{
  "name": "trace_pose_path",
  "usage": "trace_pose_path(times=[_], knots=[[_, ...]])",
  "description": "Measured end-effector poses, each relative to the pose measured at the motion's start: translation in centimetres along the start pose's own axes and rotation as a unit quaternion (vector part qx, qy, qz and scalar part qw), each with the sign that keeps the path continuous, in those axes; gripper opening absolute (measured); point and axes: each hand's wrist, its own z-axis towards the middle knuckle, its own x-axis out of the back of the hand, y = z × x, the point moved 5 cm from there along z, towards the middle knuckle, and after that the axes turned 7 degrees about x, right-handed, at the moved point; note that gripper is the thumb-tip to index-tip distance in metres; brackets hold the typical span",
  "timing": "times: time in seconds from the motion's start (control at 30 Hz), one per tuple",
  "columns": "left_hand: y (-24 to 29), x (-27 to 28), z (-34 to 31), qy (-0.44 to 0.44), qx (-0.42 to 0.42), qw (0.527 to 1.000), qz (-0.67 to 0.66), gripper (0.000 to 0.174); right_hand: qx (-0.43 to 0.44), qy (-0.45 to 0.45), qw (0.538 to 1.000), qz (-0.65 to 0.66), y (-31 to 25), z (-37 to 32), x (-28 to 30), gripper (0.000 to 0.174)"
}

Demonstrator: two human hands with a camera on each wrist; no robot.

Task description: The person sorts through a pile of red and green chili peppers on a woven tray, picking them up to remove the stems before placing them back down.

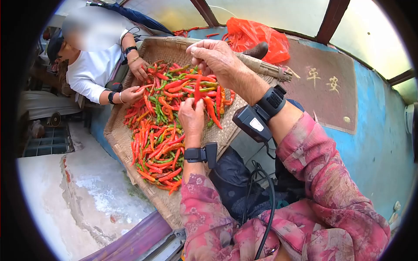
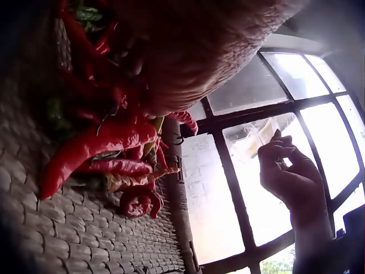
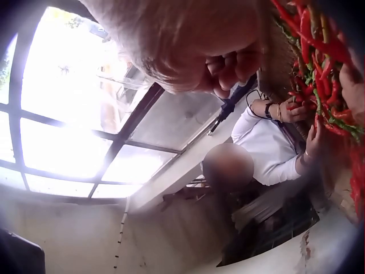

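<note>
A broad woven tray holds a heap of red, orange and green chili peppers. Over the heap, my left hand pinches an upright red chili pepper between thumb and fingers. My right hand is raised above the tray's far side, its fingers curled and thumb against the index finger. Nothing shows in its grasp. The left wrist view has the right hand in front of the window, and a large red pepper hanging near the left hand.
Across the tray, another person in a white top has both hands on the peppers. A red plastic bag and a brown mat with characters lie beyond the tray. A black cable hangs across my lap.
</note>
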Motion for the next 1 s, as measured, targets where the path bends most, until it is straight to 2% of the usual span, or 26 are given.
trace_pose_path(times=[0.07,0.1,0.13,0.2,0.23,0.3,0.37,0.43,0.5,0.53,0.57,0.63,0.67,0.7,0.73,0.77,0.8,0.83,0.9,0.97,1.0], knots=[[-1.1,-0.1,0.2,-0.026,0.086,0.985,-0.148,0.016,-0.009,-0.004,1.000,-0.014,0.2,-0.4,0.3,0.013],[-1.5,-0.1,0.2,-0.046,0.141,0.960,-0.238,0.017,-0.011,-0.012,0.999,-0.030,0.2,-0.5,0.3,0.013],[-1.4,0.4,0.2,-0.041,0.141,0.961,-0.234,0.017,-0.014,-0.021,0.998,-0.055,0.2,-0.7,0.3,0.014],[-1.9,0.4,-0.4,-0.071,0.207,0.914,-0.341,0.018,-0.018,-0.035,0.997,-0.065,0.5,-0.8,-0.1,0.015],[-2.3,0.6,-0.9,-0.069,0.209,0.915,-0.339,0.018,-0.020,-0.047,0.996,-0.078,0.7,-1.0,-0.3,0.016],[-3.3,1.2,-1.5,-0.058,0.218,0.800,-0.557,0.021,-0.021,-0.057,0.994,-0.088,0.6,-1.1,-0.6,0.016],[-4.4,4.2,-2.1,0.032,0.192,0.728,-0.657,0.023,-0.030,-0.054,0.995,-0.075,0.8,-1.2,-0.7,0.016],[-7.8,7.0,-1.7,0.070,0.108,0.557,-0.821,0.039,-0.028,-0.055,0.995,-0.076,1.2,-1.3,-0.8,0.016],[-8.5,7.8,-3.1,0.184,0.186,0.435,-0.862,0.056,-0.020,-0.061,0.995,-0.075,1.3,-1.3,-1.3,0.016],[-8.6,7.2,-3.1,0.165,0.199,0.440,-0.860,0.070,-0.029,-0.066,0.995,-0.072,1.4,-1.5,-1.5,0.016],[-7.7,6.3,-3.4,0.126,0.223,0.501,-0.827,0.062,-0.037,-0.070,0.994,-0.070,1.4,-1.6,-1.7,0.016],[-5.3,3.9,-3.1,-0.056,0.207,0.724,-0.655,0.043,-0.040,-0.068,0.994,-0.070,1.8,-1.6,-2.0,0.016],[-4.2,2.5,-3.4,-0.095,0.219,0.839,-0.488,0.033,-0.021,-0.068,0.996,-0.063,1.9,-1.5,-2.1,0.015],[-2.1,1.6,-3.7,-0.130,0.221,0.919,-0.300,0.023,-0.002,-0.069,0.996,-0.055,2.0,-1.5,-2.2,0.015],[-1.5,0.8,-3.3,-0.079,0.102,0.979,-0.158,0.021,-0.002,-0.069,0.996,-0.056,2.1,-1.6,-2.2,0.015],[-0.7,0.0,-3.2,-0.025,-0.022,0.999,-0.011,0.020,-0.013,-0.077,0.994,-0.072,2.2,-1.6,-2.3,0.016],[0.1,-0.4,-3.5,0.006,-0.051,0.998,0.046,0.022,-0.024,-0.086,0.992,-0.089,2.3,-1.7,-2.2,0.018],[0.2,-0.5,-3.5,0.006,-0.051,0.998,0.043,0.022,-0.024,-0.086,0.992,-0.092,2.3,-1.8,-2.2,0.018],[-0.3,-0.7,-3.1,-0.008,0.005,1.000,0.021,0.020,-0.013,-0.091,0.990,-0.105,2.2,-1.6,-2.4,0.018],[-1.0,0.0,-3.1,0.009,-0.004,1.000,0.012,0.018,-0.015,-0.092,0.989,-0.118,2.1,-1.4,-2.5,0.018],[-1.9,0.4,-3.2,-0.010,0.050,0.995,-0.086,0.018,-0.012,-0.097,0.989,-0.115,2.1,-1.3,-2.6,0.018]])
